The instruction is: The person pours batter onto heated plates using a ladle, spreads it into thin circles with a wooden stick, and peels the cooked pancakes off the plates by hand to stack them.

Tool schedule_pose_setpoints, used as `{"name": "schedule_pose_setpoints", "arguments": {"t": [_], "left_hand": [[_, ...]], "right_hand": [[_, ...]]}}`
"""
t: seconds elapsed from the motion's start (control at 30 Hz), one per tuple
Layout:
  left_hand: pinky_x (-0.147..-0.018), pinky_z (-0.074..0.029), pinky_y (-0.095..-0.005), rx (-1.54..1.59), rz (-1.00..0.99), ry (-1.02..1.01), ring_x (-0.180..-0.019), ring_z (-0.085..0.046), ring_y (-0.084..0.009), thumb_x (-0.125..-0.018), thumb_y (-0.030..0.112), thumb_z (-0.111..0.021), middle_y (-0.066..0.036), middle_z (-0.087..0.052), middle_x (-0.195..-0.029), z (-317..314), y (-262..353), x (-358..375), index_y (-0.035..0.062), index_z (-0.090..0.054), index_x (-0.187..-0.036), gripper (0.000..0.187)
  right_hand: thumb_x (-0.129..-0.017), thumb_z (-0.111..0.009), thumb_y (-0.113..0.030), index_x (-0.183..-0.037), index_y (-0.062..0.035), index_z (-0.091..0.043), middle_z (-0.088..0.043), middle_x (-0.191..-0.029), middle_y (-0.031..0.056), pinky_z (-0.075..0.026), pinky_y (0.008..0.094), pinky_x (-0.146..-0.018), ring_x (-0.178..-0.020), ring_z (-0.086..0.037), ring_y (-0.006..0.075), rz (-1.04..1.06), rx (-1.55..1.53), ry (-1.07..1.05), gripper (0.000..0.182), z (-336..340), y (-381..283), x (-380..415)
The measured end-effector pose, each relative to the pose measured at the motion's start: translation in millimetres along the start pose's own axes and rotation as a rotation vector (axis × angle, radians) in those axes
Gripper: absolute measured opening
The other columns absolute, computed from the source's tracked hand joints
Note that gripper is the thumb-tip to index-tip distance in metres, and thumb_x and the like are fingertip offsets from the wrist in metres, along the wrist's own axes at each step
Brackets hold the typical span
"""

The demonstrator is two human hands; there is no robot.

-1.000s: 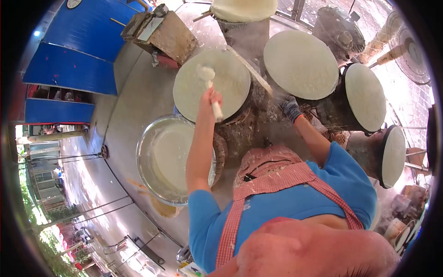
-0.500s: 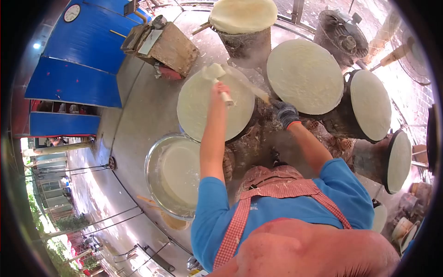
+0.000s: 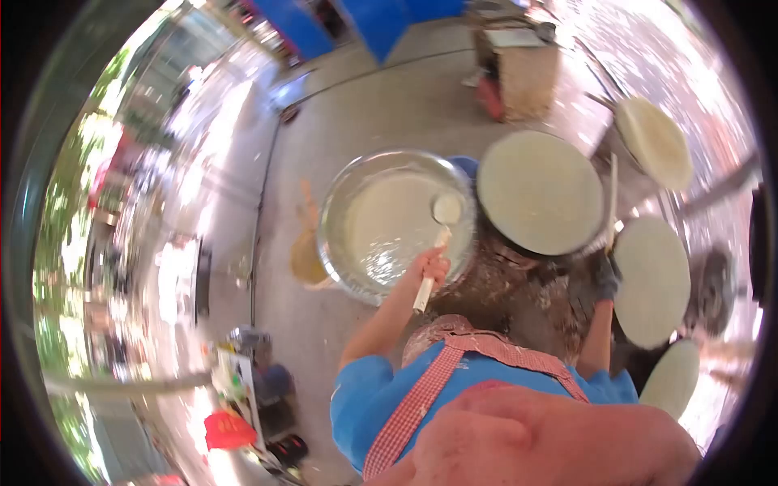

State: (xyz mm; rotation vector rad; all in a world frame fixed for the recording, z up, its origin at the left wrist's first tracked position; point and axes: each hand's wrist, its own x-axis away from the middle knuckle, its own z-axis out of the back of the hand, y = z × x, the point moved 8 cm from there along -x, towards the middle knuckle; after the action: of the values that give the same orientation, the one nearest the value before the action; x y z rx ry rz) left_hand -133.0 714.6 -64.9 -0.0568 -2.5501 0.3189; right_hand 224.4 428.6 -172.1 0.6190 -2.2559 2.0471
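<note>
My left hand [image 3: 429,267] is bare and wrapped round the pale handle of a ladle [image 3: 445,210], whose round bowl is over the batter in a wide metal basin [image 3: 331,231]. Pale batter [image 3: 381,215] fills much of the basin. My right hand [image 3: 604,279], in a dark glove, is closed round the lower end of a long wooden stick [image 3: 613,194] that points upward. Between the two hands lies a round griddle covered with a thin pale layer [image 3: 540,193]. Another coated griddle [image 3: 651,279] is just right of the glove.
A further coated griddle [image 3: 673,379] is at the lower right. At the upper right a pale round sheet [image 3: 653,142] lies on a stand. A boxy wooden stand [image 3: 527,81] is at the top, and a yellowish round thing [image 3: 308,257] sits left of the basin.
The view has turned toward the basin. My left hand has carried the ladle from the coated griddle to over the batter. My right hand's stick has moved away from that griddle's surface to its right side.
</note>
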Motion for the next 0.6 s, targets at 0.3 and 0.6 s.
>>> {"name": "schedule_pose_setpoints", "arguments": {"t": [0.3,0.6], "left_hand": [[-0.027,-0.023,-0.0173,0.160,0.053,0.113,-0.032,-0.028,-0.0050,-0.083,0.024,-0.049,0.002,-0.030,-0.046,162,51,166,0.0089,-0.031,-0.059,0.034],[-0.029,-0.023,-0.0190,0.234,0.258,0.052,-0.034,-0.027,-0.0065,-0.083,0.024,-0.048,0.002,-0.029,-0.047,210,75,247,0.0097,-0.031,-0.056,0.035]], "right_hand": [[-0.078,-0.057,-0.011,-0.102,-0.0022,-0.058,-0.056,-0.073,-0.0005,-0.038,0.0202,-0.050,-0.058,-0.047,0.0066,-0.548,-0.420,-0.526,0.026,-248,130,160],[-0.068,-0.068,-0.016,-0.106,-0.0043,-0.055,-0.049,-0.062,-0.0044,-0.035,0.0202,-0.043,-0.049,-0.041,0.0045,0.051,0.360,-0.704,0.042,-431,61,291]]}}
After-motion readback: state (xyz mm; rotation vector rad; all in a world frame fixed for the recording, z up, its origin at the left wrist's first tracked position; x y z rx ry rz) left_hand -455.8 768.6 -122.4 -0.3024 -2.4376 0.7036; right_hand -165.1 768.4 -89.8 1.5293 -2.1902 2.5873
